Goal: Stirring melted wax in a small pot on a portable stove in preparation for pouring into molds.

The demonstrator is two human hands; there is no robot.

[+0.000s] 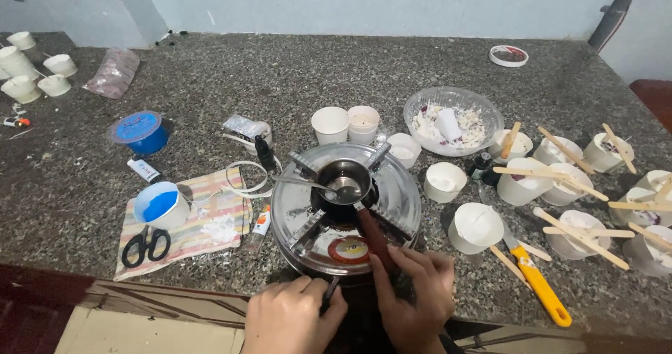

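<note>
Both hands sit at the near edge of the granite counter (350, 67), close up against a round metal burner (346, 210). The left hand (290, 317) is curled, its fingers pinching a small dark knob (329, 294) at the front of the burner. The right hand (414, 294) is wrapped around the reddish-brown handle (374, 236) of a small metal pot (348, 181), which rests on the pot supports at the middle of the burner. A spoon (308, 184) lies with its bowl in the pot and its handle pointing left.

Left of the burner, a striped cloth (210, 228) carries black-handled scissors (146, 245) and a white cup of blue liquid (161, 205); a blue-lidded tub (140, 131) stands farther back. Just behind the burner stand two white paper cups (346, 124), and to their right a clear bowl (453, 119) holds white pieces with dark flecks.

To the right, many white cups (476, 226) are spread over the counter, several with wooden sticks (581, 238) laid across their rims. A yellow-handled knife (537, 284) lies near the front edge, just right of the right hand. More small white cups (35, 67) cluster at the far left corner.
</note>
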